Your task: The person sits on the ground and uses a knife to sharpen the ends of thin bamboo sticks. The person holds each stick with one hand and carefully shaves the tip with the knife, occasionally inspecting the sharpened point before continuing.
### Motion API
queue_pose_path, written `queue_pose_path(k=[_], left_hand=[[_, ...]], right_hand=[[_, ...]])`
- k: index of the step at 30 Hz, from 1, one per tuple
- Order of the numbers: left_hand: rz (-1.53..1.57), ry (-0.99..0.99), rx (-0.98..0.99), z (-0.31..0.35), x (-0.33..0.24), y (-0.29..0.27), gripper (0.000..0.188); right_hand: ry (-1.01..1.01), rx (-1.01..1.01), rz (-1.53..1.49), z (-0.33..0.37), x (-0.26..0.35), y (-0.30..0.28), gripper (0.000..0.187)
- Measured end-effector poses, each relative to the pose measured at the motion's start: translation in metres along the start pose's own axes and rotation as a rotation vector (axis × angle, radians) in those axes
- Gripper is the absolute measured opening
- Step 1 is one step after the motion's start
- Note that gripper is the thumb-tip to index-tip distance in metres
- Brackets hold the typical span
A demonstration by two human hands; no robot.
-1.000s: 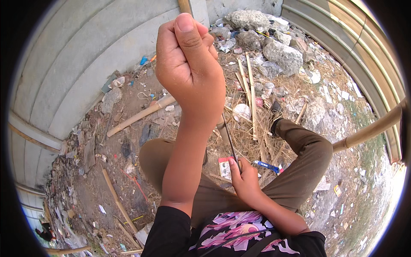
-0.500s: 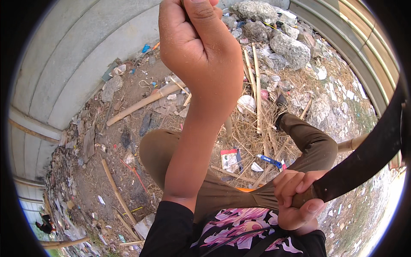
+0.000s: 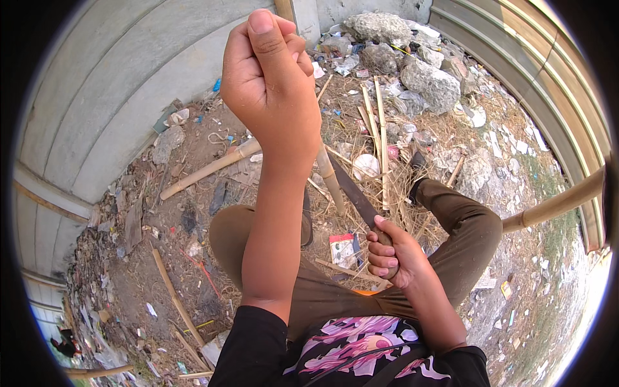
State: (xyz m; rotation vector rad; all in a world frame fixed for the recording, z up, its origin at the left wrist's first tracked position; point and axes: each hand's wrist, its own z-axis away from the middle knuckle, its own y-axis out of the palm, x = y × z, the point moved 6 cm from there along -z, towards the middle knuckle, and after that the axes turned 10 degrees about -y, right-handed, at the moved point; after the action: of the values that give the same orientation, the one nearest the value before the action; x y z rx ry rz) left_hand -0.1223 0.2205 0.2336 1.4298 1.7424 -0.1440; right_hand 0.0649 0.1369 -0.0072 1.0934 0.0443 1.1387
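We note left hand point(image 3: 271, 84) raised, fingers curled tight; hold hidden, so we cannot tell what it grips. Right hand point(image 3: 407, 258) closed round handle of broad knife point(image 3: 356, 199), blade slanting leftward beside bamboo piece point(image 3: 329, 175). Bamboo visible below left hand; blade contact unclear. Red-and-white packet point(image 3: 342, 250) lies on littered ground point(image 3: 164, 235) near bamboo's lower end.

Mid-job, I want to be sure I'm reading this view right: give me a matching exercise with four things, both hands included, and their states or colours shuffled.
Things:
1. left hand
2. right hand
3. blade
4. packet

States or colours:
A. dark, slanting up and left from its handle
B. red and white
C. raised, fingers curled, higher in the picture than the other
D. wrapped around a handle

Pairs: 1-C, 2-D, 3-A, 4-B
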Motion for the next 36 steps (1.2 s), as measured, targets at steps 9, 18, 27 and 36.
queue_pose_path(k=[9,18,27,36], left_hand=[[-0.091,0.095,-0.125,0.009,-0.010,0.001,0.035],[-0.057,0.133,-0.109,0.000,-0.007,-0.008,0.034],[0.000,-0.072,0.016,-0.014,-0.003,-0.015,0.041],[-0.236,0.093,-0.155,0.008,-0.011,-0.001,0.042]], right_hand=[[-1.621,0.317,0.764,0.089,0.026,0.068,0.031],[-0.601,-0.261,1.215,-0.089,-0.070,-0.074,0.038],[0.228,0.115,-0.392,-0.039,-0.001,-0.016,0.036],[-1.311,-0.104,1.201,-0.010,-0.003,0.006,0.025]])
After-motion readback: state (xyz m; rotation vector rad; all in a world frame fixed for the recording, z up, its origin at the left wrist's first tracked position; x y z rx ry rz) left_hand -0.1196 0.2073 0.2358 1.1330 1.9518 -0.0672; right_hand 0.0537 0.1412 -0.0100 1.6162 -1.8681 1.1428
